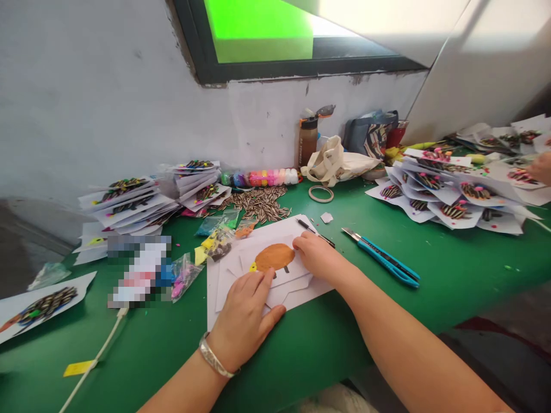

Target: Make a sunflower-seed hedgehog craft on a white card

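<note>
A stack of white paper sheets (215,312) lies on the green table. On its top sheet is an orange oval (272,257) with dark legs and a small yellow piece (253,267) at its left end. My left hand (243,312) rests on the near edge of the sheets, its fingers stretched out and the index finger reaching the oval's lower edge. My right hand (316,257) has its fingertips pressed together at the oval's right end; whatever they hold is hidden. A black pen (316,233) lies behind the right hand, and a blue utility knife (385,259) is to its right.
Striped sunflower seeds (262,203) are heaped behind the paper. Small bags of coloured clay (219,242) sit left of it. Stacks of seed-decorated sheets (129,201) stand left and right. A tape roll (321,194), brown bottle (307,143) and cloth bag (338,163) are behind. Another person's hand (540,168) shows far right.
</note>
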Demonstrator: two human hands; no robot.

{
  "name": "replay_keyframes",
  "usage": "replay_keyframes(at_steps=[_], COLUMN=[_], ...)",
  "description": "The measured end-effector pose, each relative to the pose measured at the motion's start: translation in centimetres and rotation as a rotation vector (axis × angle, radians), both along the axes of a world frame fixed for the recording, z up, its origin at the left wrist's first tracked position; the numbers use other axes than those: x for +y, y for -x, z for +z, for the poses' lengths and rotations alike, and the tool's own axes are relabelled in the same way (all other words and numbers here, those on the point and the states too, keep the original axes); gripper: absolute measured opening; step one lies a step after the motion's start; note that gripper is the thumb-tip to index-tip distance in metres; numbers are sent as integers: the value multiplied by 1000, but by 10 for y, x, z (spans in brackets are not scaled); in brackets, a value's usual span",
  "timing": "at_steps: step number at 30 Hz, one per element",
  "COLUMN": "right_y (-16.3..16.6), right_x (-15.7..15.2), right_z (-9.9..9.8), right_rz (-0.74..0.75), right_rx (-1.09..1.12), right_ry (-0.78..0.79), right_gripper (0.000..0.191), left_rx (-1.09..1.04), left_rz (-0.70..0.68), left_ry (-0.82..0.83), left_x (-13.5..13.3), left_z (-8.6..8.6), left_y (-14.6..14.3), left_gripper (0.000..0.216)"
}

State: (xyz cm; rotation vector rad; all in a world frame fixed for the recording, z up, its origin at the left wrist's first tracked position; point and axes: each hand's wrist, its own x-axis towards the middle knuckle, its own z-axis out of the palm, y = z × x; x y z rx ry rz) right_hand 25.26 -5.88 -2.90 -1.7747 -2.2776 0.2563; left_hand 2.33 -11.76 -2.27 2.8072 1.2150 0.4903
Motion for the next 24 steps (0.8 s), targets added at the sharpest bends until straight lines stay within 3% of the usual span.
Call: replay_keyframes(at_steps=[9,18,24], right_y=[-1,-1,1], right_x=[1,0,-10], right_z=[-2,-1,15], right_rz=[-9,-60,-103], right_rx=[61,110,320], right_ry=[-5,-14,23], right_gripper=[25,21,15], left_rx=[-2,-29,-40], left_rz=[3,-8,-7], left_ry=[-19,-3,23], left_x=[1,2,2], left_z=[-1,-2,-2], left_y=[-1,0,-1], left_gripper=[44,49,46])
